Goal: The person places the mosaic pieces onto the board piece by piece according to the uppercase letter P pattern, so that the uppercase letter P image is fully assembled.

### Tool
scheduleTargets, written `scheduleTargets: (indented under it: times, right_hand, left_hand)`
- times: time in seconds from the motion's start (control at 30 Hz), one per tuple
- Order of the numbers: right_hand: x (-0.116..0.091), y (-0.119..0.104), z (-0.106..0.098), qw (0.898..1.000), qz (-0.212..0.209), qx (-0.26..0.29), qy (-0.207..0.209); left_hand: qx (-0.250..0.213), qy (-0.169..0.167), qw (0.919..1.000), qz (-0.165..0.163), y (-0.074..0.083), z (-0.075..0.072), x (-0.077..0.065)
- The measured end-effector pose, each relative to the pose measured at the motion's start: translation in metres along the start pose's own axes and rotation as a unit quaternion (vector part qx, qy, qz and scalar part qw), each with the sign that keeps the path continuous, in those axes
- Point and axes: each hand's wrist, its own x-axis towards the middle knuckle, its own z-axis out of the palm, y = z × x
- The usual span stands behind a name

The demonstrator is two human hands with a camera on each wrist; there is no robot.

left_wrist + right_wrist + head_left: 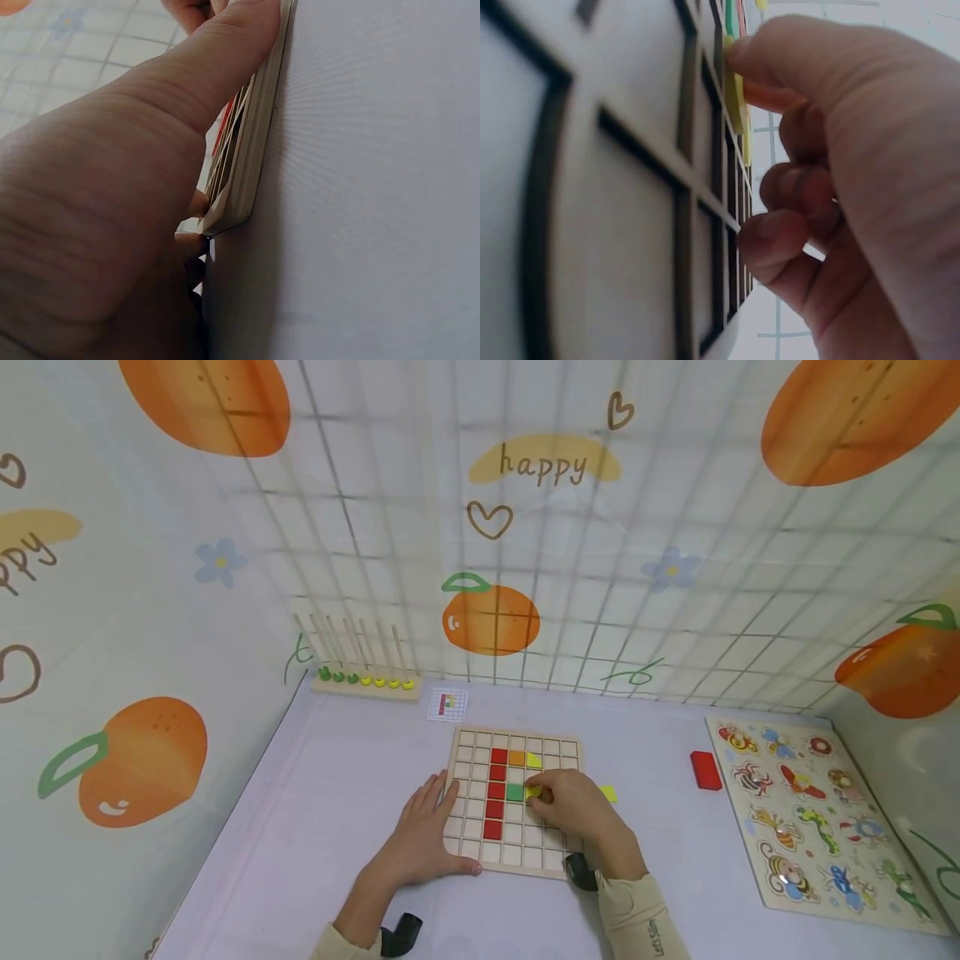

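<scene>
A wooden grid board [468, 852] lies on the table with a column of red square tiles [496, 791] in it. Beside that column sit an orange tile [517, 758], a yellow tile with a slanted edge [534, 761] and a green tile [514, 792]. Thumb and forefinger of my right hand [573, 806] pinch a yellow tile [735, 90] at the cell right of the green one; the fingers partly hide it. My left hand [427, 835] rests along the board's left edge and near corner, fingers spread, thumb on the front rim.
Another yellow piece [608, 793] lies right of the board. A red block [705, 771] sits by an insect puzzle board [765, 885] on the right. A small pattern card [447, 704] and a peg rack with green and yellow beads [367, 689] stand at the back.
</scene>
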Motion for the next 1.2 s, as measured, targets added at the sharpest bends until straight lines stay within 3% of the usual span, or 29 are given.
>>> scheduleTargets:
  times: [1.2]
  right_hand:
    - [-0.0011,-0.0017,-0.0032,1.0,0.019,-0.012,-0.003]
  left_hand:
    - [0.001,-0.004,1.0,-0.003,0.0004,-0.0009,0.0003]
